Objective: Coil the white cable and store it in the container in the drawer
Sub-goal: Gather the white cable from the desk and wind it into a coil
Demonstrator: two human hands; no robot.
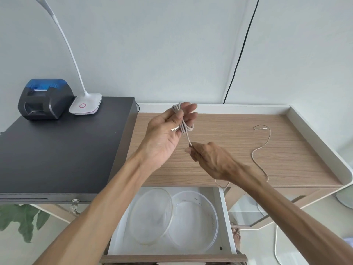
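The white cable (260, 150) is partly wound in loops around the fingers of my left hand (168, 131), held palm up above the wooden desk (229, 134); one metal plug rests on that palm. My right hand (208, 155) pinches the strand just below the loops. The loose tail runs under my right wrist, curves over the desk and ends in a small plug at the back right. Below the desk edge the white drawer (226, 217) stands open. In it sits a round clear container (193, 220), with its clear lid (150, 217) leaning at its left.
A black cash box (57, 150) fills the left side, carrying a dark printer (44, 100) and a white lamp (86, 104). The desk has a raised white rim (315, 131) at back and right. A black wire (240, 52) hangs on the wall. Leaves (21, 220) show lower left.
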